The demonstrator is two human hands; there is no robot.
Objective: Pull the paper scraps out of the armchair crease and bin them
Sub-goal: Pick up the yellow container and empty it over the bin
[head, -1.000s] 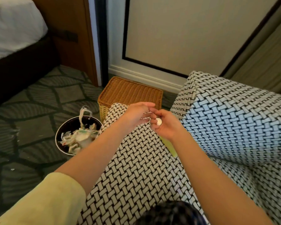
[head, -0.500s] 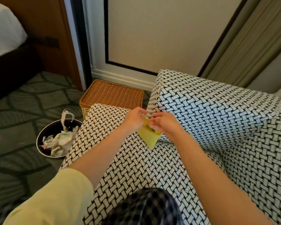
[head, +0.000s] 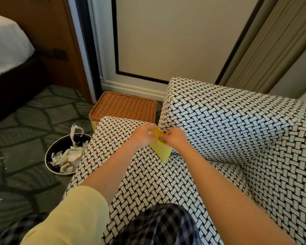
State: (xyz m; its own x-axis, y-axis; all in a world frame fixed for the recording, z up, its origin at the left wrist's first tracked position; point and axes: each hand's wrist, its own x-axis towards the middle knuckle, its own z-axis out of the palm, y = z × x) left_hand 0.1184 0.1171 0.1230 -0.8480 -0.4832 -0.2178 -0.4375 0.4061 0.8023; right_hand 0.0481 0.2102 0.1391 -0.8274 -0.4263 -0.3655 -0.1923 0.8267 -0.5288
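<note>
Both hands are at the armchair (head: pixel 219 124) crease; the left hand (head: pixel 142 134) and right hand (head: pixel 175 139) each pinch the yellow paper scrap (head: pixel 161 149), half drawn out; next, I'd judge, carry it left to the bin (head: pixel 56 151) on the floor.

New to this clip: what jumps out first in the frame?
The yellow paper, pinched by the left hand and right hand at mid-frame, over the armchair seat beside its crease. Next, the round bin on the carpet at left, holding crumpled scraps.
</note>
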